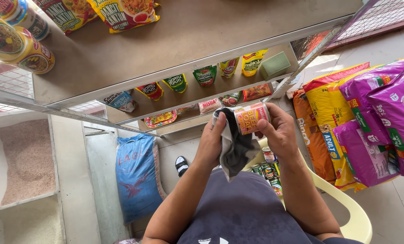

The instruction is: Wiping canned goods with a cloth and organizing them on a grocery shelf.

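Between the two hands, held at chest height over the person's lap, sits a small can (251, 118) with a red and white label. Right hand (281, 133) grasps the can by its side wall, thumb on the near side and fingers wrapped round the far side. Left hand (211, 144) is clenched on a dark grey cloth (235, 147), which is pressed against the can's left end and hangs down below it.

Handling, as judged: the can is rigid, smooth-sided and probably fairly heavy for its bulk; the label may be slippery, so the side wall between the two rims looks the surest hold. The cloth is soft and limp and gives no support.

Just below the hands, more cans (269, 171) stand packed together on a pale yellow plastic chair (346, 203). Ahead, the metal edge of a shelf (166, 74) lies near the hands, with a lower shelf of sachets (205, 75) beyond it. Right of the chair, purple and orange bags (373, 117) crowd the floor; a blue sack (136, 180) stands left. Open room is narrow, mostly directly above the lap.
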